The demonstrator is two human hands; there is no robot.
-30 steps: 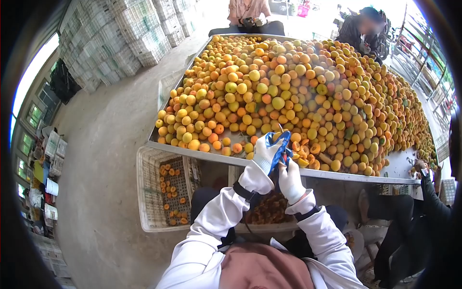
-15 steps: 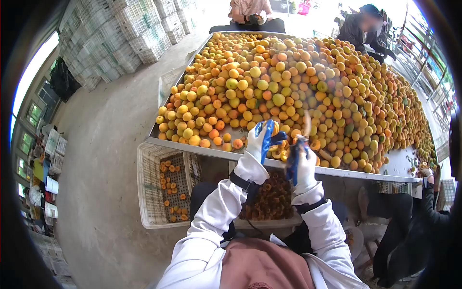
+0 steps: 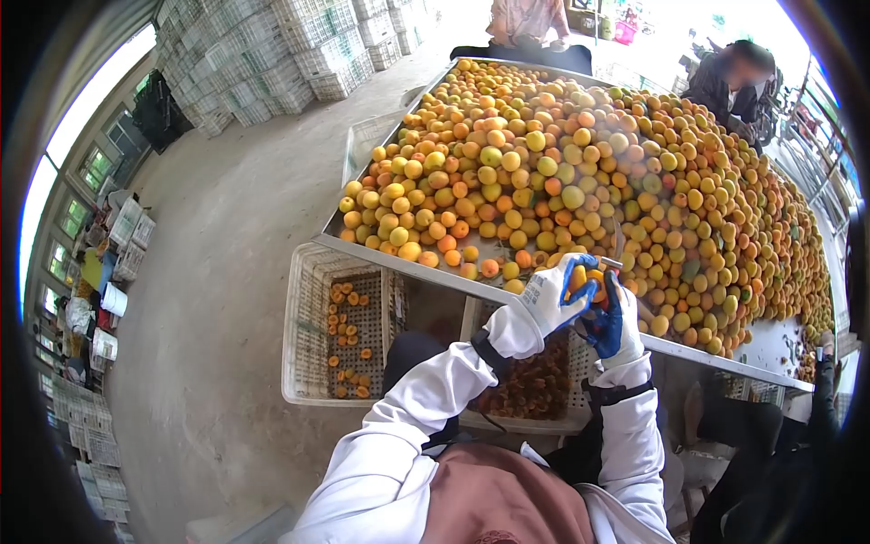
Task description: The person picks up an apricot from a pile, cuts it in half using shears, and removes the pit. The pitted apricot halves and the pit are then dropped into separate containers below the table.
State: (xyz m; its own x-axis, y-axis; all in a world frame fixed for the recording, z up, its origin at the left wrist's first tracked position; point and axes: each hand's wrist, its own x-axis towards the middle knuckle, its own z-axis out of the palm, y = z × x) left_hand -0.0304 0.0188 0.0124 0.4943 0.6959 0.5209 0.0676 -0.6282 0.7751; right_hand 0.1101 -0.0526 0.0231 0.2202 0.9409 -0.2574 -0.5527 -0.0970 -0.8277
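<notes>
Over the table's near edge, my left hand [image 3: 555, 297], in a white glove with blue coating, closes around an orange-yellow apricot [image 3: 578, 279]. My right hand [image 3: 618, 328], gloved the same way, is right against it, its fingers curled around a small knife-like tool [image 3: 613, 263]. Only part of that tool shows; a thin curved piece seems to rise from it. Beyond both hands a large heap of apricots [image 3: 544, 168] covers the metal table [image 3: 426, 270]. Below my hands stands a crate [image 3: 575, 419] of dark brownish pieces I cannot identify clearly.
Left of my knees, a white plastic crate [image 3: 292, 363] holds apricot halves [image 3: 344, 317]. Stacked crates [image 3: 272, 54] stand at the back left. One person [image 3: 530, 23] sits across the table, another [image 3: 729, 86] at the far right, and a third person's dark sleeve [image 3: 823, 399] shows at near right.
My hands have come together, the left now against the right at the apricot. The upright curved tool in my right hand has shifted. The whole view has swung, moving the table rightward in frame.
</notes>
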